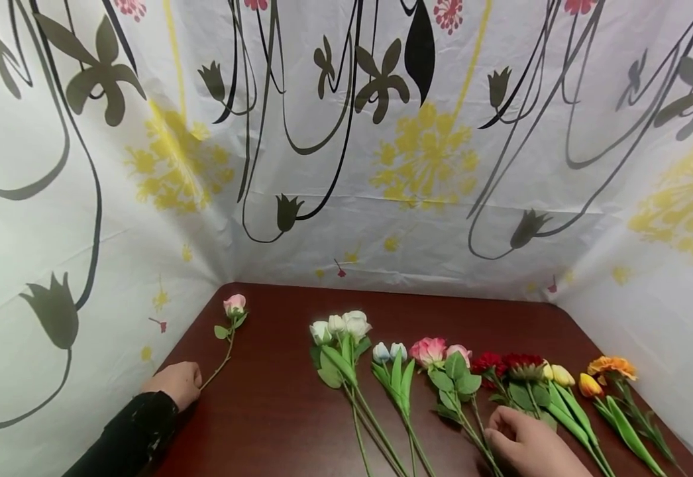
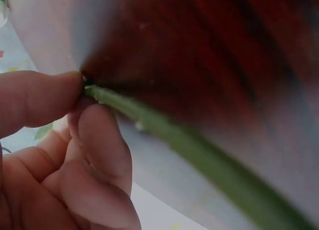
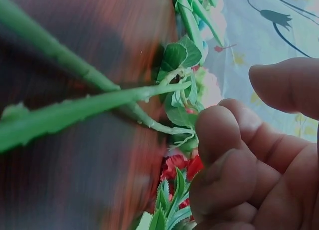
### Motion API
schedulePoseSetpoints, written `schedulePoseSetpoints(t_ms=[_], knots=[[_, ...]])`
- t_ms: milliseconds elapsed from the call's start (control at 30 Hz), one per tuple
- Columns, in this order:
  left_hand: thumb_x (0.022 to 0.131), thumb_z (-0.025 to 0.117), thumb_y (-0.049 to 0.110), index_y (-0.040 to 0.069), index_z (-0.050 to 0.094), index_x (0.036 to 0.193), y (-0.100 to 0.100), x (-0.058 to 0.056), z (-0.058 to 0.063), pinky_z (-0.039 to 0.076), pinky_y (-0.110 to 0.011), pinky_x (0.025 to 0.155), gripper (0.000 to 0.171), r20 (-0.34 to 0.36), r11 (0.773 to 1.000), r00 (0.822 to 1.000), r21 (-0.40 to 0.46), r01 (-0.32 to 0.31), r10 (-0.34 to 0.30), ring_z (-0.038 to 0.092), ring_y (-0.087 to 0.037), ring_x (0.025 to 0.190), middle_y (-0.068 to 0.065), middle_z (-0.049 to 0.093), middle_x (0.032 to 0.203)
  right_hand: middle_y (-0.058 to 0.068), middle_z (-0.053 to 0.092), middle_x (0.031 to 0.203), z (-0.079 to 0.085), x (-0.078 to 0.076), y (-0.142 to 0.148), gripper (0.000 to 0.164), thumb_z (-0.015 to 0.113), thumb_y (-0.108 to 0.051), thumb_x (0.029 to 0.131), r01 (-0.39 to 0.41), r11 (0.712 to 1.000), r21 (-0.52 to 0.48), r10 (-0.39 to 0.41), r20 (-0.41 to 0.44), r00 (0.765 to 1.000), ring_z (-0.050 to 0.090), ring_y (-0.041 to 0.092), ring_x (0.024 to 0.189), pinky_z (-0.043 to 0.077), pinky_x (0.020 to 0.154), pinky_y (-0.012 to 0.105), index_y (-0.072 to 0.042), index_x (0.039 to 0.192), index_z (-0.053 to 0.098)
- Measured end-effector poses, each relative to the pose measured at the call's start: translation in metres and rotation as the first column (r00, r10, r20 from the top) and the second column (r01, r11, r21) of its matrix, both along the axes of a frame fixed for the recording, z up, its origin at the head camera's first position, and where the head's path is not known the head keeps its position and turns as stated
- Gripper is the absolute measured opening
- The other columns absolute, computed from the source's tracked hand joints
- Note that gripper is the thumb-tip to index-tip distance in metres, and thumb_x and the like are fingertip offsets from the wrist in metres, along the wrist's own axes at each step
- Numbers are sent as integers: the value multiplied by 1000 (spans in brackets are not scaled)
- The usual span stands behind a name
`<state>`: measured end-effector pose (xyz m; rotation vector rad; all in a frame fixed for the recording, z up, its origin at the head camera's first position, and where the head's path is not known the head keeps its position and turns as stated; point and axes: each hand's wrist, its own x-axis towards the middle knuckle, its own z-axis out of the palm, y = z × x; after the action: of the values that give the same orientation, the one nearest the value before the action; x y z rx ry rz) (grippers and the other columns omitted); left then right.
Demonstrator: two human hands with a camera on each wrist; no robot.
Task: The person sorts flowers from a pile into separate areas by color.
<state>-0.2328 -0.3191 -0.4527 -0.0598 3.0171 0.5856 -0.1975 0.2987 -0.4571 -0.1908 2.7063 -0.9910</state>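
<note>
At the table's left side my left hand [image 1: 176,384] holds a single pale pink rose [image 1: 235,305] low on its stem. In the left wrist view the thumb and fingers pinch the very end of that green stem [image 2: 184,132]; the bloom points away toward the back of the table. My right hand [image 1: 522,440] hovers by the stems of the deep pink roses [image 1: 428,351], at the front right. Its fingers [image 3: 217,127] are loosely bent with the thumb apart, nothing between them. Two crossing stems [image 3: 99,104] run close beside it, and red flowers [image 3: 177,165] show behind.
White roses [image 1: 355,324] and pale blue tulips [image 1: 398,351] lie in the middle of the brown table [image 1: 275,411]. Red flowers [image 1: 489,363], yellow tulips [image 1: 561,375] and orange flowers [image 1: 611,366] lie at right. A patterned sheet [image 1: 346,165] hangs around the table.
</note>
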Motion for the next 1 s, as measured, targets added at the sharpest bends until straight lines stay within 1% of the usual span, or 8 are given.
schedulePoseSetpoints(t_ms=[233, 300, 433, 600, 700, 800, 900, 1000], knots=[[86, 63, 8, 11, 56, 72, 6, 2, 3, 37, -34, 55, 16, 23, 1000, 1000, -18, 11, -10, 48, -19, 59, -2, 51, 65, 1, 59, 81, 5, 1, -5, 18, 63, -28, 100, -32, 999, -23, 32, 0, 999, 53, 22, 68, 42, 61, 38, -10, 103, 61], [87, 62, 9, 11, 55, 73, 8, 4, 5, 37, -34, 55, 15, 7, 1000, 1000, -11, 12, -12, 48, -19, 59, -3, 51, 66, 1, 59, 81, 6, 1, -6, 19, 63, -29, 101, -30, 999, -22, 30, 6, 1000, 53, 22, 68, 42, 61, 38, -10, 103, 61], [88, 61, 10, 12, 53, 76, 17, 8, 14, 36, -34, 55, 15, -65, 1000, 998, 23, 16, -14, 47, -19, 59, -2, 49, 67, 2, 59, 81, 9, 2, -7, 21, 63, -31, 100, -16, 1000, -16, 17, 12, 1000, 54, 22, 68, 43, 61, 38, -11, 103, 61], [92, 58, 11, 13, 53, 85, 34, 17, 38, 36, -35, 58, 9, -149, 996, 988, 72, 50, -39, 45, -19, 63, -2, 50, 73, 2, 59, 81, 13, 5, -10, 22, 63, -33, 100, -6, 1000, -18, 6, 4, 1000, 53, 23, 67, 42, 60, 38, -11, 103, 61], [94, 56, 11, 13, 57, 93, 45, 23, 53, 39, -36, 62, 2, -185, 990, 980, 108, 93, -72, 47, -17, 66, -1, 59, 84, 2, 59, 81, 15, 6, -13, 22, 62, -33, 101, -16, 1000, -17, 16, -3, 1000, 53, 22, 67, 41, 60, 38, -12, 104, 61], [95, 54, 9, 11, 60, 102, 57, 29, 70, 41, -36, 66, 9, -219, 976, 968, 151, 158, -122, 50, -17, 71, -2, 64, 96, 2, 60, 82, 19, 8, -16, 22, 61, -33, 101, -32, 999, -26, 32, -11, 999, 52, 22, 67, 41, 60, 38, -11, 105, 62], [96, 52, 7, 13, 62, 104, 73, 37, 88, 42, -35, 68, 14, -248, 953, 954, 208, 221, -167, 51, -16, 72, 0, 64, 98, 2, 62, 84, 22, 10, -20, 23, 61, -33, 102, -56, 997, -46, 55, -19, 998, 53, 22, 68, 41, 59, 37, -10, 106, 62], [97, 51, 4, 14, 62, 104, 89, 47, 104, 42, -33, 67, 16, -278, 913, 934, 276, 301, -224, 52, -15, 73, 2, 63, 97, 3, 62, 85, 27, 14, -26, 25, 61, -35, 102, -89, 994, -61, 87, -31, 996, 54, 20, 67, 41, 58, 36, -11, 106, 63]])
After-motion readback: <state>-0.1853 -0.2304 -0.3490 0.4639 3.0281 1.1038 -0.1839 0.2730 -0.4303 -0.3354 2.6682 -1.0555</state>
